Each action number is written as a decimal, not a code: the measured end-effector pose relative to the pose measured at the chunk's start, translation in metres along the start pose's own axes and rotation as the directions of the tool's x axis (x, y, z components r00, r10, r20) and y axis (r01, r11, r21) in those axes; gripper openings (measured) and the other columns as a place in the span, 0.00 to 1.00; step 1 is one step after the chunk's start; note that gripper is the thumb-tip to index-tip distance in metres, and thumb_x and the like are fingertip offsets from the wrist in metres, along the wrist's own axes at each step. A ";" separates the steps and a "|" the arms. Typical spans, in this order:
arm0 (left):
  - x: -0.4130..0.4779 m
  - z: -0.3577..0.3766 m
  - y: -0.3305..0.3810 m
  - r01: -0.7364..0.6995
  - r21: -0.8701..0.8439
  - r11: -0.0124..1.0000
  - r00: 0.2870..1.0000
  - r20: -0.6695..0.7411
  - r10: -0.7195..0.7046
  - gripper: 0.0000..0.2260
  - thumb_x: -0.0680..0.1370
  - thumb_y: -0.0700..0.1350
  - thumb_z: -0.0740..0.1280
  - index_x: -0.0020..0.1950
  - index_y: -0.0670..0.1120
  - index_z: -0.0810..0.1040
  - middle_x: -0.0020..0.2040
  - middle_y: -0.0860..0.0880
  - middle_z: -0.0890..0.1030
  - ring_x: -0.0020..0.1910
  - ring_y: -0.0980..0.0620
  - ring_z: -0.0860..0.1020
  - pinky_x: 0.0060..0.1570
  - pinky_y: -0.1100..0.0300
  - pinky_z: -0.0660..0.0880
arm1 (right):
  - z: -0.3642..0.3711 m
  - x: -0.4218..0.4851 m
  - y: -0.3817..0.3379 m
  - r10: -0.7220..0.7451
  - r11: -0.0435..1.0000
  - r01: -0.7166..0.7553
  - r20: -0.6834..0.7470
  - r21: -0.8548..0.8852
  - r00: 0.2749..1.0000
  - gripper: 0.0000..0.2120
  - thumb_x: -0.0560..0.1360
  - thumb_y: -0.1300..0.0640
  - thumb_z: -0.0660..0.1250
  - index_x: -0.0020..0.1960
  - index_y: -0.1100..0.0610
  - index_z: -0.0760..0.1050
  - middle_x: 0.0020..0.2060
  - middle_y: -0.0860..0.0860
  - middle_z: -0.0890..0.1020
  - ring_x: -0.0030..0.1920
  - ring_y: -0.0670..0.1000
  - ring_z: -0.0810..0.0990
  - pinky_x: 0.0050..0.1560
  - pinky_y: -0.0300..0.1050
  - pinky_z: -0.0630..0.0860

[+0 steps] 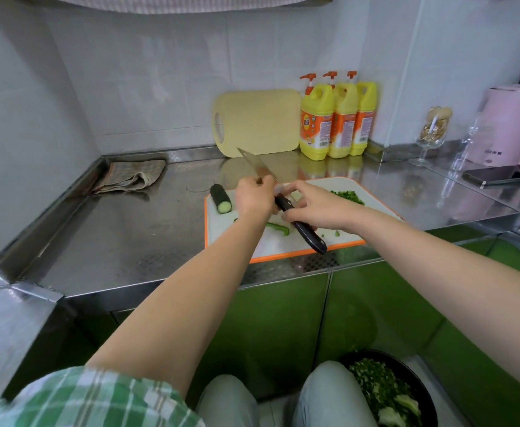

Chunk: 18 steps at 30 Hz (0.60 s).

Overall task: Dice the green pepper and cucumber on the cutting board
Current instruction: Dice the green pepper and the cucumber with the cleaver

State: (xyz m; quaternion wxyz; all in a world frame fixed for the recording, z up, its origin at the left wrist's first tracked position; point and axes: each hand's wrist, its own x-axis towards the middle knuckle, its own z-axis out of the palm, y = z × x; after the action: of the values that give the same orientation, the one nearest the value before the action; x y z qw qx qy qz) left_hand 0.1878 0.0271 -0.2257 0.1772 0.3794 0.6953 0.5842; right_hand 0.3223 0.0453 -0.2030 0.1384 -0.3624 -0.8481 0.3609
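A white cutting board (283, 257) with an orange rim lies on the steel counter. On its far left corner rests a cucumber stub (221, 198), cut end toward me. A green pepper strip (278, 228) lies mid-board, and a pile of diced green pieces (348, 197) sits at the far right. A cleaver (257, 163) is held above the board, blade tilted up and to the left, black handle (311, 238) pointing toward me. My right hand (317, 208) wraps the handle. My left hand (252, 200) pinches the blade near its base.
A wooden board (258, 121) leans on the back wall beside three yellow detergent bottles (335, 118). A folded cloth (132, 178) lies far left. A stemmed glass (431, 134), pink appliance (511, 127) and phone (499, 177) stand right. A black bowl (406, 365) of greens sits below.
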 end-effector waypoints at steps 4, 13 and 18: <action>-0.006 0.015 0.007 -0.027 -0.111 0.993 0.979 0.196 0.049 0.14 0.81 0.45 0.59 0.39 0.43 0.76 0.32 0.44 0.78 0.29 0.45 0.75 0.31 0.57 0.72 | -0.013 -0.002 0.012 0.087 0.988 -0.045 -0.282 0.151 0.956 0.07 0.80 0.53 0.56 0.52 0.55 0.70 0.33 0.53 0.78 0.29 0.50 0.73 0.33 0.45 0.70; 0.001 0.004 -0.045 -0.448 0.857 0.253 0.892 0.409 0.195 0.13 0.78 0.44 0.61 0.60 0.51 0.79 0.59 0.46 0.77 0.61 0.42 0.66 0.56 0.51 0.62 | -0.031 -0.008 0.047 0.244 0.948 -0.182 -0.232 0.259 0.942 0.04 0.80 0.57 0.61 0.50 0.57 0.70 0.28 0.52 0.72 0.23 0.48 0.67 0.21 0.36 0.62; 0.004 0.002 -0.049 -0.448 0.857 0.256 0.887 0.391 0.244 0.11 0.78 0.46 0.62 0.56 0.50 0.81 0.54 0.46 0.80 0.58 0.42 0.68 0.52 0.51 0.62 | -0.024 -0.009 0.055 0.291 0.948 -0.267 -0.132 0.174 0.948 0.05 0.80 0.58 0.61 0.52 0.60 0.69 0.31 0.54 0.72 0.25 0.48 0.67 0.19 0.34 0.63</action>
State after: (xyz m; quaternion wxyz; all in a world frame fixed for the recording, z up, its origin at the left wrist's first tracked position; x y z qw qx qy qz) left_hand 0.1710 0.0300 -0.2720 -0.1424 0.6047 0.7806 0.0695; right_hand 0.3686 0.0777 -0.2251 0.1790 -0.4944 -0.7443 0.4117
